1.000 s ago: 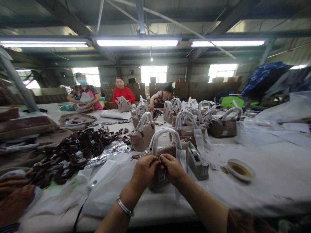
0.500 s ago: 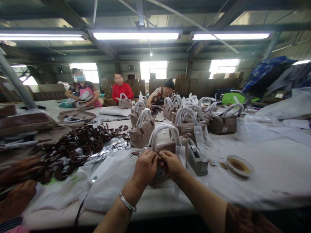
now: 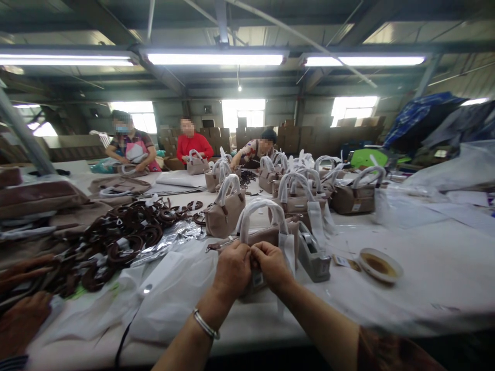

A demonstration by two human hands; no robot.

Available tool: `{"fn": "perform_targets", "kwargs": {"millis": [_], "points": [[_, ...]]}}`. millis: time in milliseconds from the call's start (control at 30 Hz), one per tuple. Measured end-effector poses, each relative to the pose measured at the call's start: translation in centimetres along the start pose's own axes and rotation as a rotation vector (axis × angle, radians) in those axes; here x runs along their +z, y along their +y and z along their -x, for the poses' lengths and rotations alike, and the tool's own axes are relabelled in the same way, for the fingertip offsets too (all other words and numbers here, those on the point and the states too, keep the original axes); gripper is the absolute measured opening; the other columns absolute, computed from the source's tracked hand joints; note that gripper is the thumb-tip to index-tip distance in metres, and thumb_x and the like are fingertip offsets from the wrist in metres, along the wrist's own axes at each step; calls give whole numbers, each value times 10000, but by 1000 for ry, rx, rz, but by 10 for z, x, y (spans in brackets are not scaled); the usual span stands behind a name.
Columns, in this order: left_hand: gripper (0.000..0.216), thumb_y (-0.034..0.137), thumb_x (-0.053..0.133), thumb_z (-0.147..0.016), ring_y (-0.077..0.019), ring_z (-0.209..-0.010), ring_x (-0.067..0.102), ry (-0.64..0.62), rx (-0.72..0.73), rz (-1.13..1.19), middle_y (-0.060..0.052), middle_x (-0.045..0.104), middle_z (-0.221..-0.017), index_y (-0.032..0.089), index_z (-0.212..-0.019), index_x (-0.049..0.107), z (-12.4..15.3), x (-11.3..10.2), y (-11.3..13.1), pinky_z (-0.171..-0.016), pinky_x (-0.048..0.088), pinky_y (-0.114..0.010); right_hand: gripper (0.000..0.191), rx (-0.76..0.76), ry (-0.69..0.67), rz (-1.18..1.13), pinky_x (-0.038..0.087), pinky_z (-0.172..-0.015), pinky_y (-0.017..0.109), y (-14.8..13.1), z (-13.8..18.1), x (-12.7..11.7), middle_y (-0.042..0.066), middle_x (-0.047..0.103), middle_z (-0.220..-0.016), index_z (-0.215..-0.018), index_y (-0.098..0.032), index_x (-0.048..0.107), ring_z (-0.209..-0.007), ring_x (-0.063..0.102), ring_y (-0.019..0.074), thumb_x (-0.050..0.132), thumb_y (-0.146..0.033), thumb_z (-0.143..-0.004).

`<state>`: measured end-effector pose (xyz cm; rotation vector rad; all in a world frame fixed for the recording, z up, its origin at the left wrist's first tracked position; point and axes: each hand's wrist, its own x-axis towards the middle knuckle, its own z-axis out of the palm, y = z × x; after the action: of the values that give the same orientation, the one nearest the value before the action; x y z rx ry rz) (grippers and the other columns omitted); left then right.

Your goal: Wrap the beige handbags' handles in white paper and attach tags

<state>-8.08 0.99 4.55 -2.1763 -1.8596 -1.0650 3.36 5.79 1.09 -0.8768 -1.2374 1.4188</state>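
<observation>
At centre the handbag (image 3: 266, 235) is taupe, its handle wrap (image 3: 244, 226) white; straps (image 3: 127, 248) at left are dark brown, the tape dispenser (image 3: 315, 264) grey, the upper-right cloth (image 3: 412, 116) blue-checked.

Laid out on the worktop (image 3: 429, 281) around the front handbag (image 3: 266, 235), with a tape dispenser (image 3: 315, 262) just right of it, a dish (image 3: 399, 269) farther right, plastic sheeting (image 3: 174, 299) to its left, heaped straps (image 3: 119, 232) farther left, and other handbags (image 3: 225, 214) behind it.
</observation>
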Motion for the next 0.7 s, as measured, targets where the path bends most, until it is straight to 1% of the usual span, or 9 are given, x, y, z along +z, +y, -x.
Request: {"fn": "perform_targets", "kwargs": {"millis": [100,200,233,300,367,400,467,533,700], "points": [[268,171,431,-915,-190,-730,570,43,-26,-2,-52,590,-742,193,-695,582,0,6,1,-685,425,-312,197,-73,66,97,372,-460,234,0,0,3,-18,558,-537,-672,-184,649,-489,470,112,642,-354,-771],[254,197,440,-921,-190,-741,576,4,11,30,-52,594,-755,195,-734,612,-1,0,0,-691,445,-314,160,-114,38,150,436,-506,248,-6,5,-2,-5,600,-591,-771,-199,699,-529,514,129,587,-307,-809],[227,209,458,-917,-188,-756,581,-19,42,56,-50,601,-777,197,-767,629,-3,-6,-1,-704,457,-312,162,-156,15,175,470,-551,259,-9,9,-6,9,638,-662,-842,-204,716,-573,547,139,578,-285,-817],[155,251,513,-901,-176,-770,588,-4,84,114,-49,617,-857,202,-862,655,-10,-21,-5,-724,483,-306,248,-287,1,261,521,-686,295,-14,20,-17,51,692,-909,-1034,-212,707,-715,607,164,577,-237,-825],[174,317,567,-878,-169,-779,595,90,66,156,-60,624,-971,201,-971,657,-22,-36,-11,-711,510,-300,353,-426,22,365,523,-810,329,-16,36,-31,91,645,-1150,-1184,-217,646,-878,622,193,576,-197,-839],[232,356,586,-865,-175,-801,602,142,38,172,-72,621,-1027,194,-1018,651,-29,-41,-13,-695,523,-298,352,-476,23,405,516,-850,339,-17,45,-38,103,621,-1197,-1197,-217,632,-940,616,205,568,-184,-853],[365,429,603,-845,-207,-902,620,189,-19,207,-102,612,-1120,177,-1108,629,-47,-48,-16,-691,548,-304,261,-538,-12,446,509,-881,339,-17,60,-50,107,632,-1148,-1117,-216,653,-1000,607,216,541,-171,-886],[474,484,595,-839,-246,-1021,617,174,-48,230,-130,611,-1178,153,-1178,603,-67,-50,-15,-752,562,-330,190,-567,-53,449,512,-874,323,-18,70,-58,101,652,-1052,-1019,-211,667,-990,613,210,521,-163,-908],[621,560,531,-857,-295,-1089,616,37,-2,104,-174,630,-1227,121,-1295,535,-110,-45,10,-895,511,-414,163,-558,-49,451,524,-808,302,-30,68,-70,88,661,-953,-953,-197,679,-890,630,195,523,-177,-911]]}}
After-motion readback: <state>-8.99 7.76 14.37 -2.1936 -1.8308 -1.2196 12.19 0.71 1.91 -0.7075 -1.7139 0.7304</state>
